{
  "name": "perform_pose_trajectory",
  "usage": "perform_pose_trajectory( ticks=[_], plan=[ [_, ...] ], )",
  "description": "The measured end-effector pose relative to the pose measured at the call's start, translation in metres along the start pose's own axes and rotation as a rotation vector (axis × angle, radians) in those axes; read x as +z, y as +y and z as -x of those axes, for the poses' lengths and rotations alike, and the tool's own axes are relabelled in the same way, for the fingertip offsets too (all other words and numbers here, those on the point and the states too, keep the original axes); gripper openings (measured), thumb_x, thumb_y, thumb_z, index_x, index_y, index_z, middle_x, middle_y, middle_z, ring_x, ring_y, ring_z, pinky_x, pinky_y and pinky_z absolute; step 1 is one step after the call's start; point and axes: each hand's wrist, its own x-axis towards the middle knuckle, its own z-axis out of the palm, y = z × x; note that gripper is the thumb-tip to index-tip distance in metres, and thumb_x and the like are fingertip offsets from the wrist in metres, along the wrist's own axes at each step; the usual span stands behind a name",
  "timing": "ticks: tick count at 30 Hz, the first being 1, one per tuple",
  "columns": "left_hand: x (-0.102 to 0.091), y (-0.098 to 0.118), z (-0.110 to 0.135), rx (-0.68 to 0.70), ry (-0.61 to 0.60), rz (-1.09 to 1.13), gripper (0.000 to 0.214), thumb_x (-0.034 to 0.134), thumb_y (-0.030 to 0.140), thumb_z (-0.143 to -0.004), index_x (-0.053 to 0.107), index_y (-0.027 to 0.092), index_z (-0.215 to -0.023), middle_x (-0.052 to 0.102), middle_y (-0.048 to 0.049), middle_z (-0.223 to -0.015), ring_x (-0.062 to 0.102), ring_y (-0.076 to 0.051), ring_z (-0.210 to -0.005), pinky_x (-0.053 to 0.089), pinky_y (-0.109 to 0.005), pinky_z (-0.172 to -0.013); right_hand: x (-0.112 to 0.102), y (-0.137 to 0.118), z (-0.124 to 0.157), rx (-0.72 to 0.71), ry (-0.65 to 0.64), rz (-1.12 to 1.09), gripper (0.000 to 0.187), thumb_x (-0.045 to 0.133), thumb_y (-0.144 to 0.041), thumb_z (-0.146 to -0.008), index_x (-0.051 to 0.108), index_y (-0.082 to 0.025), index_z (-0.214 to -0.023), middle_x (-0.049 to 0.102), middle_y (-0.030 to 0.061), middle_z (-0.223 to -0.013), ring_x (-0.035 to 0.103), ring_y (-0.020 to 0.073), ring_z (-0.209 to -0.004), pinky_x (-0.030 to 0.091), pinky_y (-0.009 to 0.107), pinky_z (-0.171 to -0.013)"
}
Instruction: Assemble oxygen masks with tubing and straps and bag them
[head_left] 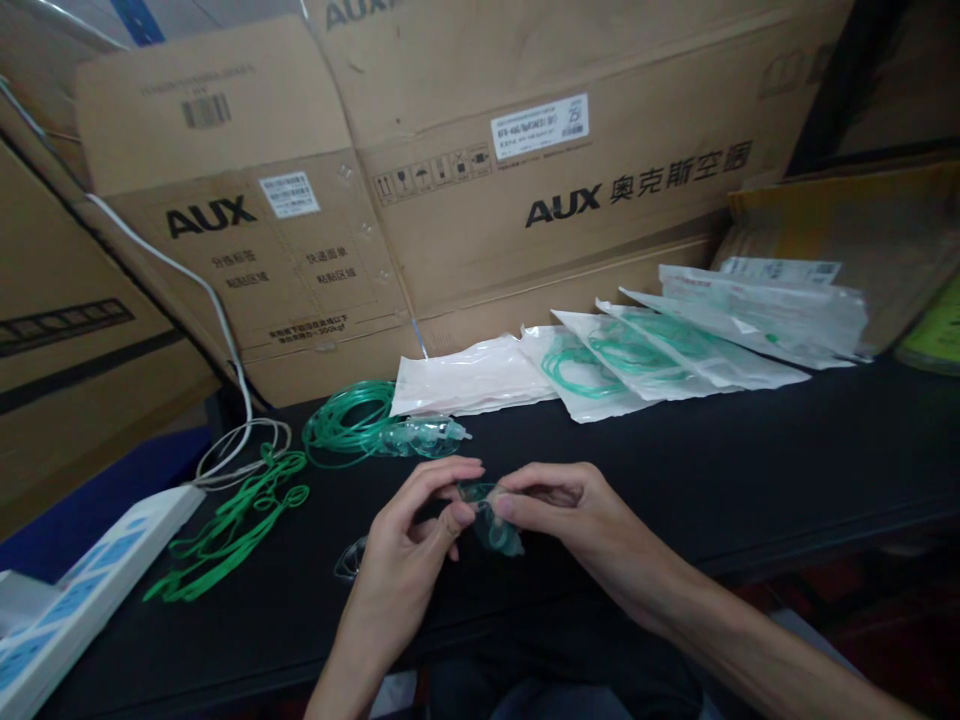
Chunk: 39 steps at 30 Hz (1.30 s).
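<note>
Between my two hands is a small, clear green-tinted plastic mask (501,533), held just above the black table near its front edge. My left hand (424,520) grips its left side between thumb and fingers. At its upper right edge, my right hand (562,500) pinches it with thumb and forefinger. The fingers hide part of the mask, so its full shape cannot be made out. Behind my hands lie a coil of green tubing (345,425) and clear green-tinted plastic parts (424,437). A small clear piece (350,560) lies partly hidden by my left wrist.
Green elastic straps (244,525) lie to the left, beside a white power strip (97,590) and its cable (217,300). White pouches (472,375), several with green tubing inside, line the table's back. Large cardboard boxes (450,230) stand behind them.
</note>
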Motion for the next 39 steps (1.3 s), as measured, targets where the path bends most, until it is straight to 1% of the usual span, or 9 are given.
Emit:
perform_pose_trajectory(
  ticks=[2, 4, 6, 9, 12, 16, 21, 30, 39],
  plan=[
    [-0.0013, -0.0009, -0.0001, 0.008, -0.014, 0.022, 0.024, 0.074, 0.04, -0.086, 0.074, 0.02, -0.099, 0.066, -0.0086, -0.111, 0.058, -0.014, -0.076, 0.048, -0.017, -0.052, -0.0002, -0.0002, -0.0001, 0.004, 0.0, -0.019, 0.025, 0.086, -0.04, -0.075, 0.083, -0.018, -0.085, 0.075, 0.0035, -0.083, 0.061, 0.016, -0.078, 0.046, 0.028, -0.076],
    [-0.0021, -0.0019, -0.0002, 0.024, -0.018, 0.042, 0.019, 0.076, 0.037, -0.085, 0.071, 0.019, -0.09, 0.063, -0.0053, -0.098, 0.057, -0.013, -0.072, 0.046, -0.017, -0.052, -0.0008, 0.0005, -0.0008, 0.01, 0.015, -0.014, 0.027, 0.087, -0.041, -0.072, 0.082, -0.017, -0.082, 0.073, 0.0031, -0.079, 0.061, 0.0163, -0.077, 0.046, 0.029, -0.074],
    [-0.0024, -0.002, -0.0003, 0.046, -0.031, 0.033, 0.02, 0.076, 0.036, -0.084, 0.069, 0.018, -0.081, 0.059, -0.0032, -0.089, 0.054, -0.012, -0.069, 0.044, -0.017, -0.052, -0.0016, 0.0015, -0.0013, 0.006, 0.031, 0.001, 0.029, 0.088, -0.042, -0.07, 0.081, -0.017, -0.08, 0.072, 0.0024, -0.076, 0.059, 0.0163, -0.075, 0.046, 0.029, -0.072],
    [-0.0029, -0.0011, -0.0003, 0.049, -0.053, -0.018, 0.026, 0.076, 0.041, -0.084, 0.07, 0.017, -0.075, 0.056, -0.0029, -0.085, 0.05, -0.012, -0.066, 0.041, -0.018, -0.049, -0.0027, 0.0031, -0.0011, -0.001, 0.031, 0.025, 0.031, 0.088, -0.044, -0.069, 0.08, -0.016, -0.079, 0.071, 0.0023, -0.076, 0.058, 0.0159, -0.073, 0.044, 0.029, -0.069],
    [-0.0035, -0.0014, -0.0003, 0.035, -0.055, -0.036, 0.032, 0.078, 0.047, -0.081, 0.071, 0.017, -0.073, 0.056, -0.003, -0.083, 0.049, -0.013, -0.065, 0.039, -0.019, -0.048, -0.0032, 0.0039, -0.0004, 0.004, 0.023, 0.041, 0.033, 0.088, -0.046, -0.07, 0.08, -0.016, -0.079, 0.07, 0.0027, -0.075, 0.057, 0.0162, -0.073, 0.043, 0.029, -0.068],
    [-0.0037, -0.0032, -0.0006, 0.01, -0.065, -0.019, 0.035, 0.079, 0.05, -0.079, 0.072, 0.016, -0.073, 0.056, -0.0025, -0.082, 0.047, -0.011, -0.061, 0.037, -0.019, -0.046, -0.0035, 0.0044, -0.0015, -0.009, 0.014, 0.046, 0.032, 0.087, -0.046, -0.071, 0.08, -0.016, -0.079, 0.068, 0.0018, -0.074, 0.056, 0.0153, -0.072, 0.041, 0.028, -0.065],
    [-0.0017, -0.0022, -0.0004, -0.013, -0.069, 0.01, 0.035, 0.079, 0.05, -0.08, 0.072, 0.017, -0.073, 0.055, -0.0012, -0.079, 0.045, -0.009, -0.057, 0.037, -0.018, -0.044, -0.0053, 0.0052, -0.003, -0.028, -0.01, 0.021, 0.028, 0.087, -0.043, -0.072, 0.082, -0.017, -0.079, 0.067, 0.0005, -0.075, 0.056, 0.0147, -0.074, 0.042, 0.027, -0.068],
    [-0.002, -0.0049, 0.0042, -0.021, -0.054, 0.032, 0.033, 0.075, 0.046, -0.085, 0.069, 0.016, -0.072, 0.046, 0.0027, -0.075, 0.041, -0.006, -0.052, 0.03, -0.02, -0.043, -0.0051, 0.0049, -0.0019, 0.001, -0.043, -0.037, 0.026, 0.087, -0.043, -0.073, 0.082, -0.018, -0.079, 0.068, 0.0004, -0.077, 0.057, 0.0154, -0.076, 0.043, 0.028, -0.072],
    [-0.0028, -0.0026, 0.0036, -0.041, -0.036, 0.002, 0.035, 0.075, 0.046, -0.085, 0.067, 0.016, -0.069, 0.039, 0.0039, -0.072, 0.036, -0.007, -0.057, 0.028, -0.02, -0.046, -0.0057, 0.0034, -0.0012, -0.001, -0.071, -0.082, 0.023, 0.086, -0.039, -0.075, 0.082, -0.017, -0.081, 0.067, -0.0003, -0.077, 0.056, 0.0145, -0.077, 0.041, 0.028, -0.073]
  ],
)
